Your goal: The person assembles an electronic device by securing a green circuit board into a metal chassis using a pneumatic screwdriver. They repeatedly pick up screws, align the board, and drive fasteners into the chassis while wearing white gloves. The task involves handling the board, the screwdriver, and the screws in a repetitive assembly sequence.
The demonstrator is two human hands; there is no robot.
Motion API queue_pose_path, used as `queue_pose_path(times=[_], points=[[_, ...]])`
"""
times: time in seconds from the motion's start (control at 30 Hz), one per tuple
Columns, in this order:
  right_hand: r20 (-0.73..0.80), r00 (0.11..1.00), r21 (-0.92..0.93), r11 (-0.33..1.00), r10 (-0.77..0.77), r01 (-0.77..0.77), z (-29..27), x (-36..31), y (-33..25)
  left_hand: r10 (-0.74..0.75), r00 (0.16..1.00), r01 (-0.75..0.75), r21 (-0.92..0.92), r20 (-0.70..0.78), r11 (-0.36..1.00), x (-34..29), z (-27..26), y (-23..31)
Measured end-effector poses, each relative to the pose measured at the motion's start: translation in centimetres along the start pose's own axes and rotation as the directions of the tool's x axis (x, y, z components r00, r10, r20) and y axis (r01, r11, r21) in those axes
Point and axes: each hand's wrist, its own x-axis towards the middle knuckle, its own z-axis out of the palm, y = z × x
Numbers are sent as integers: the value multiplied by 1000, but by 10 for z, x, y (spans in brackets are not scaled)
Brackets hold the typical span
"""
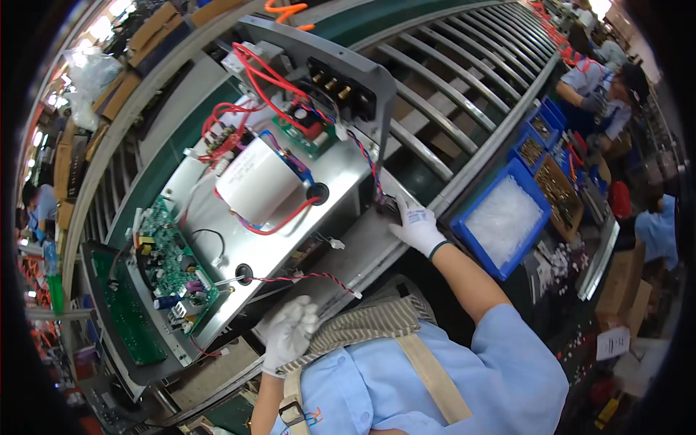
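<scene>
A metal chassis (279, 243) lies in front of me with its covers off. On it sit a large white wrapped cylinder (259, 181), a green circuit board (174, 257) and bundles of red wires (254, 72). My right hand (420, 228), in a white glove, is at the chassis's right end, thumb and forefinger spread. Its fingertips are beside the lower end of a twisted red and blue wire (373, 163); whether they touch it is unclear. Close to my body, my gloved left hand (290, 333) has its fingers loosely bent and no object visible in it. Near it hangs a red-black wire (319, 277) with a white plug.
A roller conveyor (464, 94) runs away to the upper right. Beside my right arm stands a blue bin (464, 254) of clear plastic pieces, with smaller bins of metal parts (557, 190) beyond. Co-workers (605, 94) are at the far right. Cardboard boxes (72, 163) line the left.
</scene>
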Motion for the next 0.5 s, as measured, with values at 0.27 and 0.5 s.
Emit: queue_pose_path(times=[0.27, 0.5], points=[[-108, 980, 652, 756, 165, -55, 16, 82, 21, -79, 997, 75, 231, 11, 970, 0, 24, -11], [-237, 969, 821, -546, -65, 164, -149, 7, 15, 39, 995, -35, -44, 96, 998, -24, 6, -12]])
